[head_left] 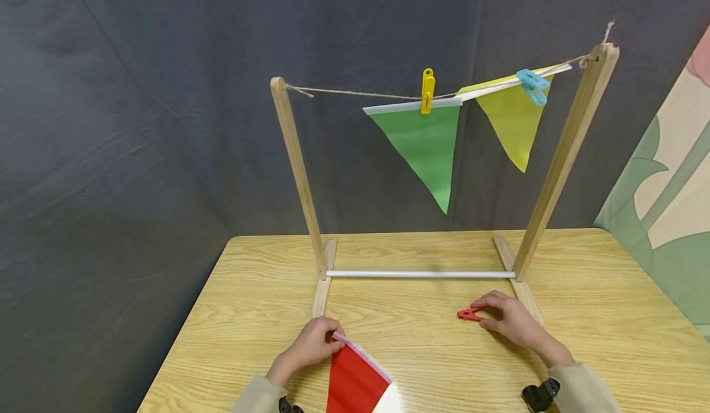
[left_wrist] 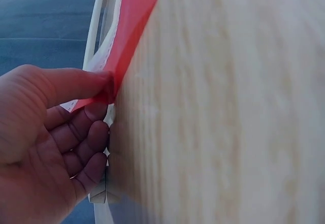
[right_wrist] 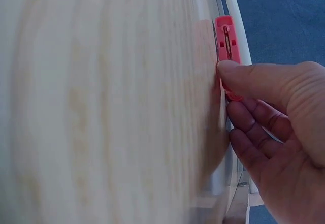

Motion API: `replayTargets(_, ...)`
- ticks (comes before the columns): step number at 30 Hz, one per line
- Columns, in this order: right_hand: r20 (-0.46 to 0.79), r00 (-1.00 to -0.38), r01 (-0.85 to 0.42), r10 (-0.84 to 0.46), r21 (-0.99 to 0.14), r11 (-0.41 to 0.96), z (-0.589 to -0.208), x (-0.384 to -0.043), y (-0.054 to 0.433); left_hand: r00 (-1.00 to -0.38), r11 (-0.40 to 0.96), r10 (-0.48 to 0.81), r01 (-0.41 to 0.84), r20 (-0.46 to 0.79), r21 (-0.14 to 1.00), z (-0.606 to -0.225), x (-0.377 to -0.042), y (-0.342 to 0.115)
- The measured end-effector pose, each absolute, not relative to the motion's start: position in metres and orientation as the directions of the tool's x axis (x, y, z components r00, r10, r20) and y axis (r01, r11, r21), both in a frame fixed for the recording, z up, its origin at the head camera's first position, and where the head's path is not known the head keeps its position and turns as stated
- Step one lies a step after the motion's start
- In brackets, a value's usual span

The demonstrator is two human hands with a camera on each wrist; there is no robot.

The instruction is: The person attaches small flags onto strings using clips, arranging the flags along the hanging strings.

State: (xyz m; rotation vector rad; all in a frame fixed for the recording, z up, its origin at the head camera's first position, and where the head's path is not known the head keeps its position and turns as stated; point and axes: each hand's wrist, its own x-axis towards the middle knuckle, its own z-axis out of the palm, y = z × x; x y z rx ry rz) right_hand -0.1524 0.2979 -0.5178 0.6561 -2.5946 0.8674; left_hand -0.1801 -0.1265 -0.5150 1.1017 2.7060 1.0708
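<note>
My left hand (head_left: 313, 343) pinches a red pennant (head_left: 355, 379) by one corner of its white top band, between thumb and forefinger. In the left wrist view the pennant (left_wrist: 133, 28) stretches up and away from the thumb. Over to the right, my right hand (head_left: 513, 322) holds a small red clothespin (head_left: 470, 314) by its handle end, low over the table. The right wrist view shows the thumb lying across the clothespin (right_wrist: 227, 36), its spring side in sight. On the string (head_left: 355, 94) hang a green pennant (head_left: 424, 142) and a yellow pennant (head_left: 516, 117).
A yellow clothespin (head_left: 428, 91) grips the green pennant; a blue clothespin (head_left: 534, 86) grips the yellow one. Two wooden posts (head_left: 299, 166) carry the string, and a white rod (head_left: 421, 274) joins their feet. Dark cloth (head_left: 138, 123) hangs behind the wooden table (head_left: 238, 302).
</note>
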Motion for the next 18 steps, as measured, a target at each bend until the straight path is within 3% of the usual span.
replayTargets(6, 0.473, -0.812, -0.566, -0.343, -0.493, 0.661, -0.518, -0.155, 0.301, -0.703, 0.351, 0.649, 0.616, 0.292, 0.705, -0.517, -0.181, -0.131)
replayTargets(13, 0.468, -0.82, -0.565, -0.329, -0.573, 0.593, -0.515, -0.155, 0.301, -0.796, 0.364, 0.593, 0.402, 0.124, 0.84, -0.516, -0.181, -0.133)
replayTargets(18, 0.451, -0.837, -0.541, -0.31, -0.597, 0.593, -0.513, -0.155, 0.302, -0.805, 0.348, 0.568, 0.427, 0.174, 0.835, -0.503, -0.175, -0.129)
